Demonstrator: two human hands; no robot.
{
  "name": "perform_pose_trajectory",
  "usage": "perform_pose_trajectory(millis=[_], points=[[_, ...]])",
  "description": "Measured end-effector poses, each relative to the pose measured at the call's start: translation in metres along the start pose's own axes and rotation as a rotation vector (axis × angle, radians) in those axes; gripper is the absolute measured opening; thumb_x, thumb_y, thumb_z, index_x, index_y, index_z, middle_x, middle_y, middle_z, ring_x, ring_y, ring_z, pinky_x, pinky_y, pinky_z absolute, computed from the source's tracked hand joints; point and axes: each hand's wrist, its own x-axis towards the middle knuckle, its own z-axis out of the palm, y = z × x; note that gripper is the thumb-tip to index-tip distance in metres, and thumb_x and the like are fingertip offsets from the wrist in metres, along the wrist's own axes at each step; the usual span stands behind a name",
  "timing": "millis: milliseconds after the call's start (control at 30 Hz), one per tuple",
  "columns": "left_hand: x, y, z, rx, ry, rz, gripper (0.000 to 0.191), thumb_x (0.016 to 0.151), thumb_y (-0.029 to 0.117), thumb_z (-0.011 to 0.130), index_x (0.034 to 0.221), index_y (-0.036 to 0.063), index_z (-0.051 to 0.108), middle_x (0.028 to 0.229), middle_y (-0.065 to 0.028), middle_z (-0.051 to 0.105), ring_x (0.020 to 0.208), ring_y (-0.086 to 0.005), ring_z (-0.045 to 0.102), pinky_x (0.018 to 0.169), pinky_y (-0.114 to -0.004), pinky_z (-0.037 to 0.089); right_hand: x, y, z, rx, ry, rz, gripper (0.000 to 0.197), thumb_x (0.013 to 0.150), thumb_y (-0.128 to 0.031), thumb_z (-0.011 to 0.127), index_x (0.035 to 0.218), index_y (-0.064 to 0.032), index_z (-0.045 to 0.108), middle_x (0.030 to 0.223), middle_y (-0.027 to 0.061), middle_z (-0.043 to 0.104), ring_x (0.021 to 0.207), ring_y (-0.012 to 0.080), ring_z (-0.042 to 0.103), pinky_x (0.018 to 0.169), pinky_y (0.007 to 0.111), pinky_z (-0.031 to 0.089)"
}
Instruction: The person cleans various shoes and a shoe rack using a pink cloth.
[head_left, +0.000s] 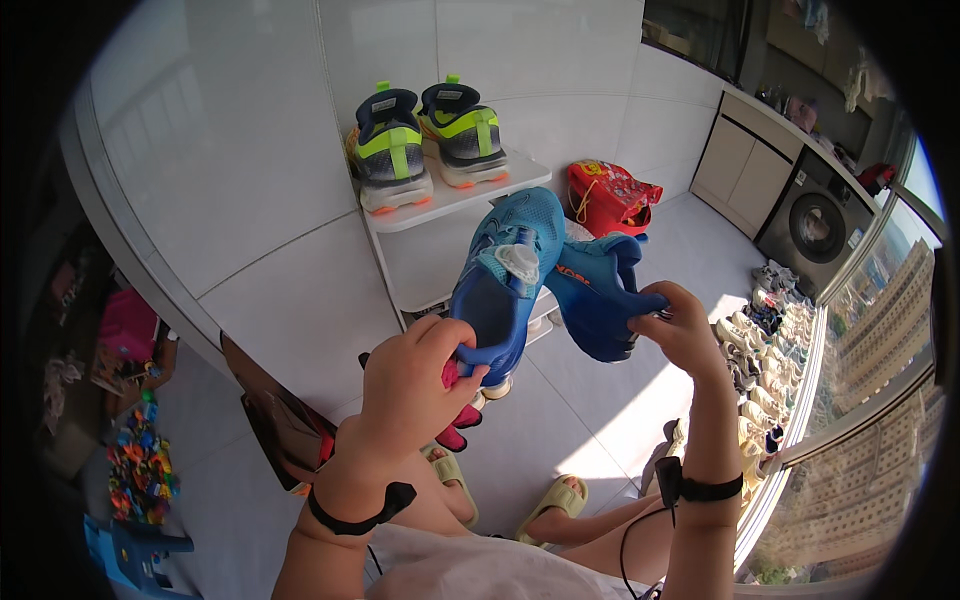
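My left hand (420, 382) pinches the heel collar of a blue sneaker (491, 307), its toe pointing away from me. A white round dial closure sits on that shoe's tongue. Between my right thumb and fingers is the heel of a second blue sneaker (596, 289), tilted so its side with orange lettering shows; my right hand (671, 330) is to the right of it. The two shoes overlap near their toes, in the air before a white shoe rack (465, 206). Something pink and black (459, 431) shows below my left hand, partly hidden.
Grey-and-lime running shoes (390, 150) stand on the rack's top shelf. Beyond it lies a red bag (611, 199). Rows of shoes (765, 367) line the window at right, near a washing machine (814, 225). Colourful toys (141, 465) and a blue stool (135, 555) are at left.
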Motion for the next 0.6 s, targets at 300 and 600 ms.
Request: perform_pose_trajectory(millis=[300,600], points=[[-0.016,-0.018,-0.006,0.073,0.071,-0.094,0.037,0.066,0.013,0.079,0.094,0.0044,0.057,0.081,-0.0127,0.061,0.071,-0.0285,0.061,0.063,-0.034,0.049,0.013,-0.026,0.035,-0.262,-0.003,-0.17,0.035,0.063,-0.017,0.071,0.093,0.0002,0.065,0.092,0.0121,0.06,0.082,0.0255,0.061,0.074,0.034,0.05],[0.046,-0.066,0.045,0.207,0.146,-0.163,0.034,0.071,0.012,0.074,0.1,0.0073,0.056,0.091,-0.0113,0.062,0.077,-0.0334,0.061,0.067,-0.039,0.049,0.099,-0.027,0.103,-0.245,-0.027,-0.229,0.038,0.064,-0.018,0.073,0.098,-0.0018,0.066,0.095,0.0143,0.063,0.085,0.0285,0.062,0.077,0.035,0.05]])
